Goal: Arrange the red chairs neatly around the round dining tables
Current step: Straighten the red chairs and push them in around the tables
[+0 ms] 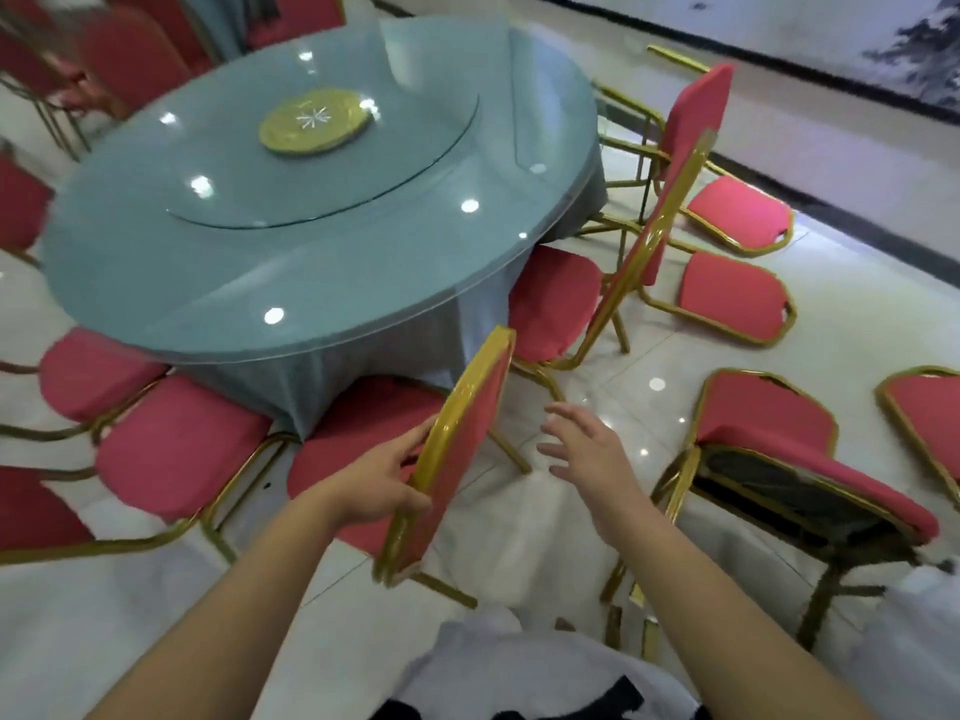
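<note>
A round dining table (156, 283) with a grey-blue cloth and a glass turntable fills the upper left. Red padded chairs with gold frames ring it. My left hand (387, 478) grips the gold edge of the backrest of the nearest red chair (462, 433), whose seat is tucked under the table's front edge. My right hand (587, 449) hovers just right of that backrest with fingers spread, touching nothing. Another red chair (670, 200) stands tilted at the table's right side.
Two chairs (732, 291) lie tipped over on the tiled floor at the right. A further red chair (769, 433) stands close on my right, and another (924, 413) at the frame's edge. More chairs line the table's left side (171, 449). A wall runs along the upper right.
</note>
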